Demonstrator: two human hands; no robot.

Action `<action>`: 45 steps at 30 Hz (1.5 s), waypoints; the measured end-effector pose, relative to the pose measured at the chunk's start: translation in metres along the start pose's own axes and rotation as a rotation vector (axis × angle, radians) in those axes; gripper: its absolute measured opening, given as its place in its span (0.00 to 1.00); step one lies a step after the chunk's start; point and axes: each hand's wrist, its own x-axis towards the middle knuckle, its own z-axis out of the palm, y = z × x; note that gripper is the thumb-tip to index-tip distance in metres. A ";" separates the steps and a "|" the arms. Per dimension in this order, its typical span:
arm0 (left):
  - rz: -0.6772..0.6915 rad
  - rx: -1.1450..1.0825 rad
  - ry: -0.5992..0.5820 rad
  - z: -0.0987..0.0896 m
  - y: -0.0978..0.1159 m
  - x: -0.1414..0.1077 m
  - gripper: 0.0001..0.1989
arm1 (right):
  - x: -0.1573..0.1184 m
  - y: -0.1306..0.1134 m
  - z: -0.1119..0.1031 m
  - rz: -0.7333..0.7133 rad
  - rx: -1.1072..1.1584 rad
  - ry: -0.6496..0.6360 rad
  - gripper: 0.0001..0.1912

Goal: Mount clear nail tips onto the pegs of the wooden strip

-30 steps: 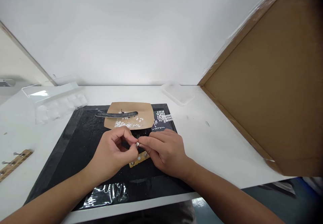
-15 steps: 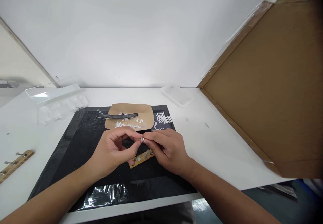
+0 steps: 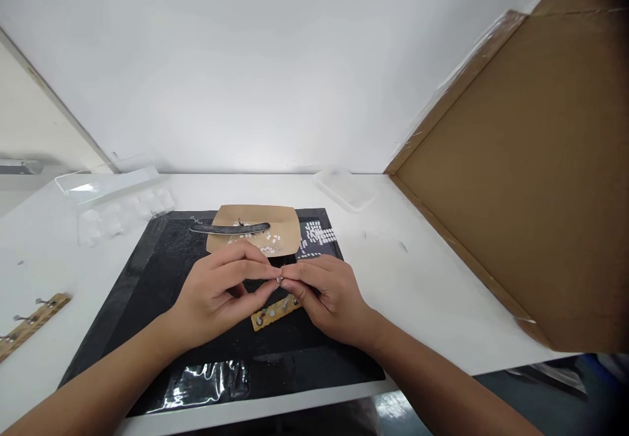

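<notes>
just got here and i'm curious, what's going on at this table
A person's left hand and right hand meet at the fingertips above a black mat, pinching a tiny shiny piece, too small to identify. Just below them in view, a tan strip with small metal parts lies on the mat. Behind, a brown tray holds loose white bits, and a dark curved stick lies across it.

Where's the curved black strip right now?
Head view, left of centre: the curved black strip lies across the brown tray, its left end jutting past the tray's edge, beyond the left hand.
</notes>
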 end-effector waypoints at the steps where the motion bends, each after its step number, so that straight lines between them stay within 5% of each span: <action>1: 0.022 0.017 -0.012 -0.001 0.000 0.001 0.10 | 0.000 0.000 0.000 0.002 0.014 -0.009 0.09; 17: 0.197 0.137 -0.219 -0.014 -0.011 -0.005 0.12 | 0.004 0.004 -0.006 -0.020 0.138 -0.150 0.12; 29: 0.123 0.092 -0.299 -0.014 -0.001 0.002 0.08 | 0.004 0.011 -0.005 0.020 0.192 -0.223 0.17; 45: 0.057 0.121 -0.145 0.000 -0.002 -0.006 0.09 | 0.001 0.002 -0.005 0.267 0.534 -0.248 0.18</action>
